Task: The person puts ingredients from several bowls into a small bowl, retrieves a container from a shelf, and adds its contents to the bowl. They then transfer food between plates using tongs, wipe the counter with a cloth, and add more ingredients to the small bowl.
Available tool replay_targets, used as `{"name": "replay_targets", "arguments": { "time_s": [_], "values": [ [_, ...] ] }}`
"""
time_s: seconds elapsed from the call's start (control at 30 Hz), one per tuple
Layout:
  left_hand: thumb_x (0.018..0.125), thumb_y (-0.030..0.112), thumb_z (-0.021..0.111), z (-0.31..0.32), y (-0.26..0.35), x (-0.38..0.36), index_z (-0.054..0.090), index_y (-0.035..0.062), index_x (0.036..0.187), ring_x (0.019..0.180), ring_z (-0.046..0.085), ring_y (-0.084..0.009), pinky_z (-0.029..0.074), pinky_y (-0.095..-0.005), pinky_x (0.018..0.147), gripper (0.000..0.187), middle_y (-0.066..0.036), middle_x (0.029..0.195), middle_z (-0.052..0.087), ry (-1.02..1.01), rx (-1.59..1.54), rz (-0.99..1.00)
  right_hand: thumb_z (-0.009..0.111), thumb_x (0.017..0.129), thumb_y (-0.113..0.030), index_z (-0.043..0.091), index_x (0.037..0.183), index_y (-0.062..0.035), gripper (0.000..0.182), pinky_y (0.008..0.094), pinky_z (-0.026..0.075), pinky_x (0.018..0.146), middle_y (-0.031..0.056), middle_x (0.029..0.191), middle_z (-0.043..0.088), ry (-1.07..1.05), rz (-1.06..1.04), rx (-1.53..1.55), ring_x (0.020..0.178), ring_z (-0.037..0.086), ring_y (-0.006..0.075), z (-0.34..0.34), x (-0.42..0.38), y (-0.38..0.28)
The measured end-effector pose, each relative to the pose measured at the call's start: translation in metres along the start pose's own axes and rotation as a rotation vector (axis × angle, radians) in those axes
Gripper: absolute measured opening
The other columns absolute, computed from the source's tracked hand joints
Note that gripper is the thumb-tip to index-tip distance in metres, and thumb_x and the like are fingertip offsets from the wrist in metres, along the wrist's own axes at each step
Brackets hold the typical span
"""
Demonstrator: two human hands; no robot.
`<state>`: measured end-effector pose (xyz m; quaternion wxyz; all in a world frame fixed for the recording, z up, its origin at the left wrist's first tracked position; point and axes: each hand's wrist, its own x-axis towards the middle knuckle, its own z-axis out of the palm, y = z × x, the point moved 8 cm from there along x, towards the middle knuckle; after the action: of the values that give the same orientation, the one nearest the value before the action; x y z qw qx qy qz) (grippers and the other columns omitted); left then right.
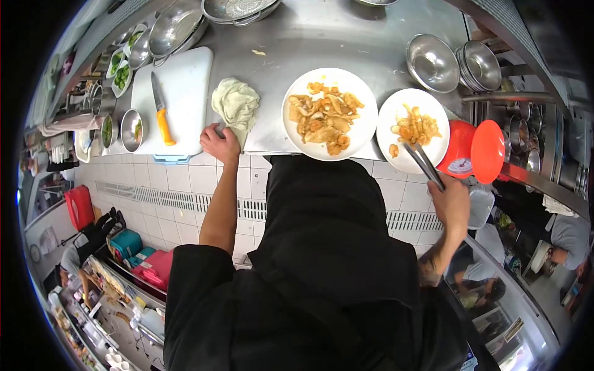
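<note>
My left hand (220, 143) rests on the steel counter's edge, gripping the lower corner of a crumpled pale green cloth (236, 105). My right hand (450, 201) holds metal tongs (424, 162) whose tips reach over the near rim of a small white plate (413, 130) with a little fried food. A larger white plate (329, 114) heaped with fried pieces stands between my hands.
A white cutting board (179, 93) with an orange-handled knife (159, 110) lies left of the cloth. Small bowls of greens (122, 74) and steel bowls (174, 28) line the far left. Stacked steel bowls (458, 62) and a red kitchen scale (473, 151) stand at right. Other people work below.
</note>
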<state>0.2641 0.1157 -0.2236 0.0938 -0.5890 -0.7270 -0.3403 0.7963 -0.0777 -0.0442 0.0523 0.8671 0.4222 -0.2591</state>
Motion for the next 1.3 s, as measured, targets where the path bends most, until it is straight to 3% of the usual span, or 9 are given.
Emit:
{"name": "replay_targets", "arguments": {
  "time_s": [0.1,0.27,0.4,0.53,0.7,0.87,0.97,1.1,1.3],
  "values": [
    [0.075,0.019,0.056,-0.001,0.001,0.0,0.061,0.0104,0.099,0.102,0.049,-0.0339,0.037,-0.0493,0.087,0.026,-0.012,0.109,0.054,-0.014,-0.024,-0.01,0.066,0.084,-0.025,0.067,0.101,-0.0064,0.024,0.0491,0.049,0.073,0.0202,0.087,0.067,0.137,-0.221,0.029,0.084,0.064,0.0403,-0.025,0.001,-0.046],
    [0.075,0.019,0.056,0.0,0.001,0.0,0.061,0.0107,0.098,0.103,0.049,-0.0333,0.036,-0.0481,0.09,0.025,-0.011,0.109,0.054,-0.026,-0.004,-0.042,0.065,0.084,-0.022,0.067,0.092,-0.0047,0.019,0.0477,0.051,0.075,0.0175,0.086,0.066,0.09,-0.526,-0.035,0.083,0.065,0.0374,0.039,0.049,-0.138],
    [0.074,0.018,0.056,-0.003,0.002,0.0,0.061,0.0106,0.098,0.103,0.049,-0.0333,0.036,-0.048,0.089,0.025,-0.011,0.109,0.055,-0.018,-0.021,-0.037,0.064,0.085,-0.019,0.066,0.088,-0.0027,0.017,0.0478,0.053,0.068,0.0181,0.084,0.066,0.202,-0.568,-0.024,0.076,0.066,0.0381,0.059,0.063,-0.165],
    [0.074,0.018,0.056,-0.002,0.002,0.001,0.06,0.0106,0.097,0.102,0.049,-0.0333,0.037,-0.0481,0.088,0.024,-0.011,0.109,0.056,-0.021,-0.008,-0.046,0.063,0.085,-0.019,0.067,0.089,-0.0036,0.017,0.0479,0.052,0.071,0.0176,0.086,0.067,0.199,-0.505,-0.014,0.079,0.066,0.0378,0.033,0.051,-0.139],
    [0.075,0.018,0.056,-0.001,0.003,0.001,0.061,0.011,0.097,0.102,0.048,-0.0334,0.037,-0.0481,0.087,0.024,-0.011,0.109,0.054,-0.027,-0.022,-0.029,0.069,0.082,-0.019,0.07,0.1,-0.0096,0.02,0.0473,0.05,0.07,0.0177,0.084,0.067,0.237,-0.245,0.0,0.081,0.065,0.0376,-0.029,0.007,-0.055],
    [0.076,0.019,0.056,0.001,0.0,0.0,0.061,0.0112,0.099,0.103,0.048,-0.0335,0.037,-0.0486,0.086,0.025,-0.011,0.109,0.052,-0.042,0.006,-0.032,0.067,0.083,-0.019,0.068,0.102,-0.0074,0.023,0.0473,0.05,0.073,0.0192,0.081,0.067,0.176,0.007,-0.162,0.082,0.065,0.0388,-0.012,0.02,-0.012],
    [0.076,0.02,0.056,0.0,0.0,-0.001,0.061,0.0108,0.099,0.103,0.048,-0.0339,0.037,-0.0489,0.087,0.026,-0.011,0.109,0.052,-0.054,0.014,-0.027,0.068,0.082,-0.023,0.068,0.1,-0.0101,0.022,0.0462,0.052,0.073,0.0153,0.093,0.068,0.179,-0.211,-0.041,0.086,0.065,0.0368,0.004,0.023,-0.049],
    [0.075,0.02,0.056,0.001,0.001,0.0,0.061,0.0098,0.099,0.102,0.048,-0.0347,0.037,-0.0493,0.088,0.026,-0.012,0.108,0.053,-0.029,0.014,-0.022,0.065,0.084,-0.02,0.067,0.095,-0.0052,0.019,0.0449,0.053,0.07,0.0157,0.083,0.066,0.202,-0.513,-0.004,0.079,0.066,0.0352,0.052,0.044,-0.105],
    [0.075,0.019,0.056,-0.001,0.001,0.0,0.061,0.0096,0.098,0.102,0.049,-0.0345,0.038,-0.0492,0.088,0.025,-0.012,0.107,0.054,-0.026,0.003,-0.023,0.064,0.084,-0.017,0.067,0.092,-0.0053,0.014,0.045,0.053,0.066,0.0135,0.083,0.066,0.19,-0.566,-0.051,0.075,0.066,0.0341,0.044,0.036,-0.116]
  ]
}}
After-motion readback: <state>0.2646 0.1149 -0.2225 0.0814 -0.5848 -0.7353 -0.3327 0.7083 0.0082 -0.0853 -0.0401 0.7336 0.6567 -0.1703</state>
